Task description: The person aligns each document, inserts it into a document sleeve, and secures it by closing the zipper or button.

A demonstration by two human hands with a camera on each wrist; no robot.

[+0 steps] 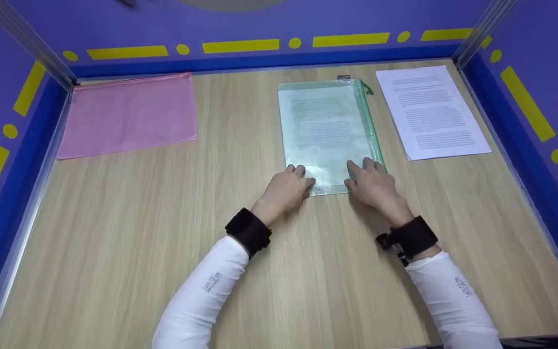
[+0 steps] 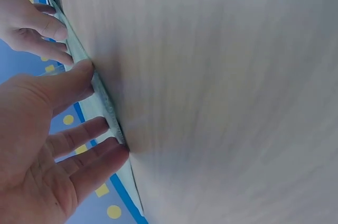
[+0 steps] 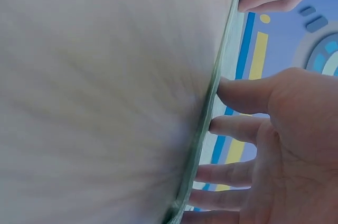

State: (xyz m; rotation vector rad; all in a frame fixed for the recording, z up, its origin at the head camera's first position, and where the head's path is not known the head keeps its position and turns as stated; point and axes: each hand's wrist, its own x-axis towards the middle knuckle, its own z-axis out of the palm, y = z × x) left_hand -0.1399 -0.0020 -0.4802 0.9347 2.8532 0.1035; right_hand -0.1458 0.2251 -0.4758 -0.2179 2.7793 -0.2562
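A green translucent zip file pouch [image 1: 328, 140] with printed paper inside lies flat on the table, its zipper edge on the right. At the pouch's near left corner, my left hand [image 1: 286, 189] touches it with spread, slightly bent fingers. My right hand [image 1: 373, 184] rests its fingertips on the near right part, by the zipper edge. In the left wrist view, the left fingers [image 2: 92, 166] touch the edge of the pouch [image 2: 108, 105]. The right wrist view shows the right fingers [image 3: 227, 174] straight against the pouch's green edge [image 3: 203, 129].
A pink zip pouch [image 1: 129, 116] lies at the back left of the wooden table [image 1: 129, 232]. To the right of the green pouch is a stack of printed paper [image 1: 434, 114]. Blue panels [image 1: 240, 29] with yellow marks stand along the back and sides.
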